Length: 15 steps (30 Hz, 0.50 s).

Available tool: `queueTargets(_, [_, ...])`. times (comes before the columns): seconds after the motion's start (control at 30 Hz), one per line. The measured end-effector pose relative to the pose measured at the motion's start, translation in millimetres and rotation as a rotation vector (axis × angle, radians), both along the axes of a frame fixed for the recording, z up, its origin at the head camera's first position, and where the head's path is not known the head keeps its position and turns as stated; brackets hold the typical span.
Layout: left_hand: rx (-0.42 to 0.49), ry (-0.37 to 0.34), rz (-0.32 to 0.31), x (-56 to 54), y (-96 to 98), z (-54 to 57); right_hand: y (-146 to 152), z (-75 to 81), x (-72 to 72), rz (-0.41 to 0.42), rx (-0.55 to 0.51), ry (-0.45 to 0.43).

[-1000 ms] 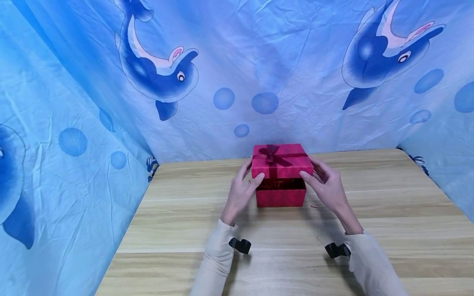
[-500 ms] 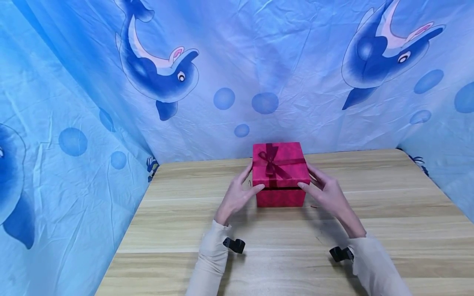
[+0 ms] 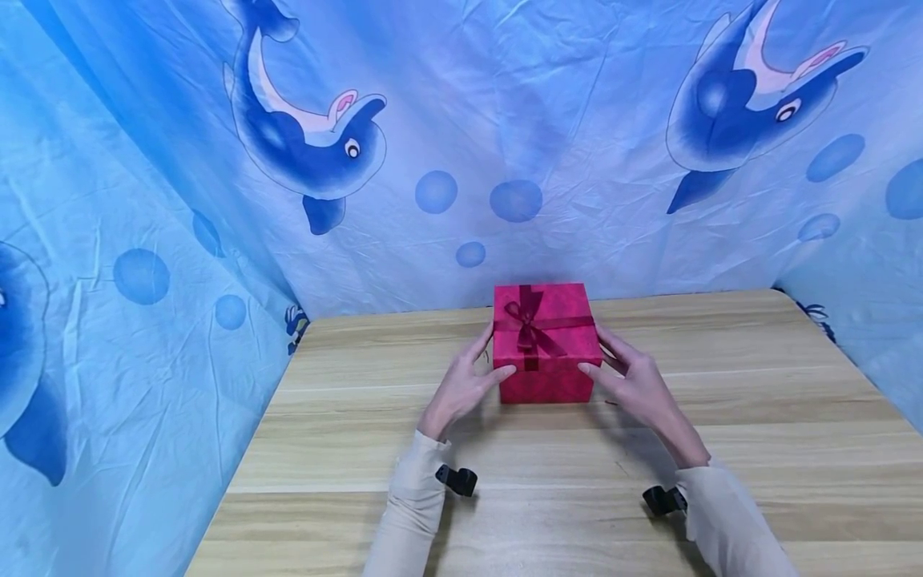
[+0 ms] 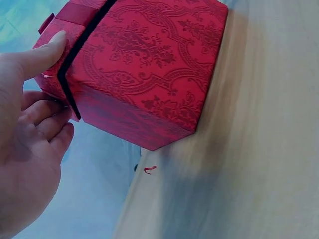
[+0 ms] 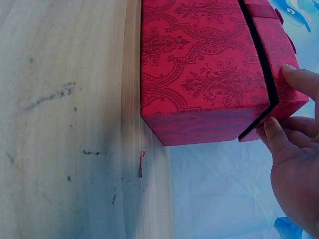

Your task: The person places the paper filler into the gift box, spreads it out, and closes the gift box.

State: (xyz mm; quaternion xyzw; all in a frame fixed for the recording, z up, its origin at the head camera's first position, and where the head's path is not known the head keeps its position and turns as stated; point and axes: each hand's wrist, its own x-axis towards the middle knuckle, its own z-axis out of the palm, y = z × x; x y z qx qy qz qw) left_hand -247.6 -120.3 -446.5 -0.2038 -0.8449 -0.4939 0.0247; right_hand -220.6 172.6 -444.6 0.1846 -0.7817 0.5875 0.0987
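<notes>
A red patterned gift box (image 3: 546,388) stands near the table's back edge with its lid (image 3: 573,301) on top. A dark red ribbon bow (image 3: 528,320) is tied over the lid. My left hand (image 3: 460,390) holds the lid's left side, thumb on the front face and fingers round the side. On the right, my right hand (image 3: 640,387) grips it in the same way. Both wrist views show a dark line between the lid's lower edge and the box body (image 4: 144,64). The box's contents are hidden.
The wooden table (image 3: 324,473) carries dark specks and small red scraps (image 5: 142,157) near the box. A blue dolphin-print cloth (image 3: 570,120) hangs right behind the table and along its sides. Black wrist cameras (image 3: 457,479) sit on both sleeves.
The lid has come down from its tilted, raised position onto the box, covering the dark opening at the front. Both hands lowered with it and still hold its sides.
</notes>
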Motion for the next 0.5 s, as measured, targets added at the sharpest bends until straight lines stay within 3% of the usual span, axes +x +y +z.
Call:
queueTargets(0.27, [0.015, -0.023, 0.013, -0.5, 0.5, -5.8, 1.2, -5.3, -3.7, 0.002, 0.017, 0.038])
queueTargets(0.5, [0.031, -0.028, 0.005, -0.3, 1.0, -7.1, 2.8, -8.5, -4.3, 0.014, 0.018, 0.002])
